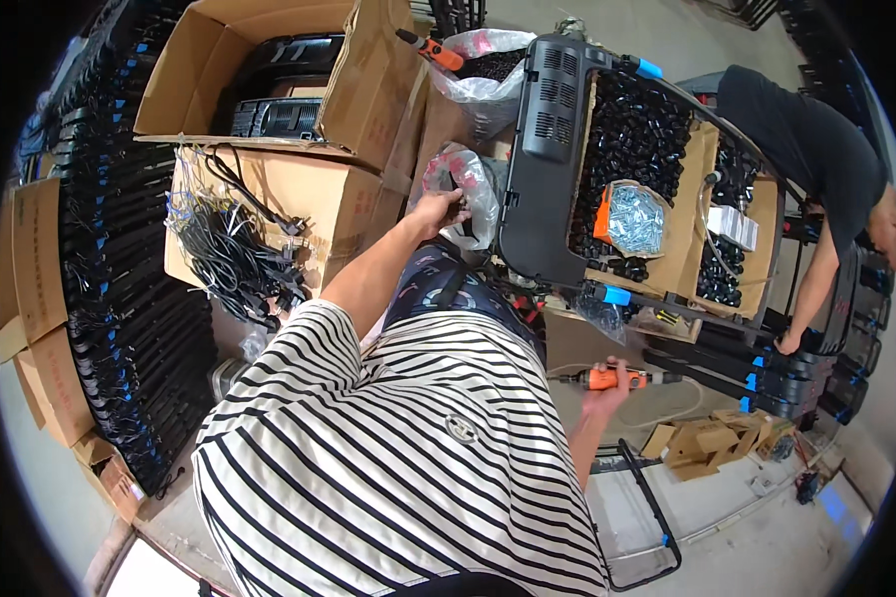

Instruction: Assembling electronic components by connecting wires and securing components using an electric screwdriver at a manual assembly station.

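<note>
My left hand (436, 213) is at the mouth of a clear plastic bag (483, 204) with pink marks. Its fingers are drawn together, and what they pinch, if anything, cannot be made out. Out to the right, my right hand (609, 397) grips an orange and black electric screwdriver (602, 379), its bit pointing left. Close ahead lies a large black plastic panel (540, 214) with vent slots. Beside the panel, a cardboard tray (700, 164) holds many small black plastic parts (632, 124) and an open box of silver screws (635, 221).
Cardboard boxes (353, 214) stand at the left, with bundled black cables (234, 244) on one. Another orange screwdriver (438, 52) rests by a bag of dark small parts (493, 67). At the right a co-worker (806, 139) in black bends over stacked black frames (796, 383).
</note>
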Available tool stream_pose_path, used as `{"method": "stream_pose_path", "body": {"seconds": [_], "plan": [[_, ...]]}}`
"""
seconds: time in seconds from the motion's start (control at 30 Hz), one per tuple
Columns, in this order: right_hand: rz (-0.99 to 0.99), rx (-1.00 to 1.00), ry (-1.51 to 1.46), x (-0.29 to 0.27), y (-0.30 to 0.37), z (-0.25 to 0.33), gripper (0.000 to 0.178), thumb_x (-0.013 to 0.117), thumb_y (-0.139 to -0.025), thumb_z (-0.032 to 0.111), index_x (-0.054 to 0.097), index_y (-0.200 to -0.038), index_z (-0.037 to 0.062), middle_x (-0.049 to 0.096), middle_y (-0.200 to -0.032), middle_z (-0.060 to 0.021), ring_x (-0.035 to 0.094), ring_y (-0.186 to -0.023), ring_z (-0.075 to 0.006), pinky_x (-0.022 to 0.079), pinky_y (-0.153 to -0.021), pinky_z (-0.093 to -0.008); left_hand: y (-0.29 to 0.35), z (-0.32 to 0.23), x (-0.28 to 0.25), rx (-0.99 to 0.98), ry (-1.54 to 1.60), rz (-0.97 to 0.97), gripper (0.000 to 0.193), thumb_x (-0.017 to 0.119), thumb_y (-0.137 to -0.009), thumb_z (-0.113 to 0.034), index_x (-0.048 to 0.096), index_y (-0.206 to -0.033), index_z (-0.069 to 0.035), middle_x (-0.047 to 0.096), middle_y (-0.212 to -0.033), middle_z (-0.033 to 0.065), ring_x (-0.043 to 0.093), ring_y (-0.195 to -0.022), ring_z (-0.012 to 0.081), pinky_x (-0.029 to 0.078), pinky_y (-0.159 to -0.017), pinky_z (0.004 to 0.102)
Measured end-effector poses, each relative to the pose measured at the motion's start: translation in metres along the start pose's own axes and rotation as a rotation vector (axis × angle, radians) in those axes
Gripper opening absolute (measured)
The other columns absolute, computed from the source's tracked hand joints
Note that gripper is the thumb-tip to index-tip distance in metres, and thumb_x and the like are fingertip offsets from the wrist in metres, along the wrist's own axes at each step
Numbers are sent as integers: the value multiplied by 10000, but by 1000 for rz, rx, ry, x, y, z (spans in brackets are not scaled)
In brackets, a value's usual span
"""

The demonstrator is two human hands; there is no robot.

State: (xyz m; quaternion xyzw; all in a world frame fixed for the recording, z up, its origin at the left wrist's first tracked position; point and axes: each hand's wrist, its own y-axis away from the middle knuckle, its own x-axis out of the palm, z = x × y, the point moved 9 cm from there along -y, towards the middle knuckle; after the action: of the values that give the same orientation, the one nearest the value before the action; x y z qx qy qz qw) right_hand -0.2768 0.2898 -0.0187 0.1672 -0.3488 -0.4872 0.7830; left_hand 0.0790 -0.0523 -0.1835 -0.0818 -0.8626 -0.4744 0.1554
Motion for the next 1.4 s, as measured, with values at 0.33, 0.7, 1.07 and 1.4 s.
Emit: {"method": "stream_pose_path", "body": {"seconds": [0.33,0.7,1.07,1.4], "plan": [[458,-375,-267,160,46,139,161,589,-842,206,541,-947,94,554,-868,-57,456,-713,-163,382,-749,-338,97,-41,68,-61,346,521,157,570,-958,-215,594,-923,-63,631,-865,68,597,-767,175,502,-642,255],[642,-428,-98,324,81,104,217,568,-859,227,523,-1012,80,575,-855,-92,485,-737,-188,405,-747,-394,159,-64,161,-54,477,746,132,645,-916,-194,633,-933,-64,630,-823,38,596,-722,133,493,-656,244],[859,-574,97,410,105,64,252,564,-888,267,543,-1026,58,567,-806,-106,484,-710,-207,396,-715,-387,181,-87,161,8,321,646,264,687,-879,-268,622,-901,-13,556,-701,24,467,-578,114,375,-531,242],[736,-521,33,419,87,51,255,555,-896,287,549,-1021,65,592,-832,-109,497,-719,-205,406,-725,-372,175,-108,159,14,312,555,298,682,-884,-296,605,-836,-12,528,-650,25,436,-521,98,332,-470,220]]}}
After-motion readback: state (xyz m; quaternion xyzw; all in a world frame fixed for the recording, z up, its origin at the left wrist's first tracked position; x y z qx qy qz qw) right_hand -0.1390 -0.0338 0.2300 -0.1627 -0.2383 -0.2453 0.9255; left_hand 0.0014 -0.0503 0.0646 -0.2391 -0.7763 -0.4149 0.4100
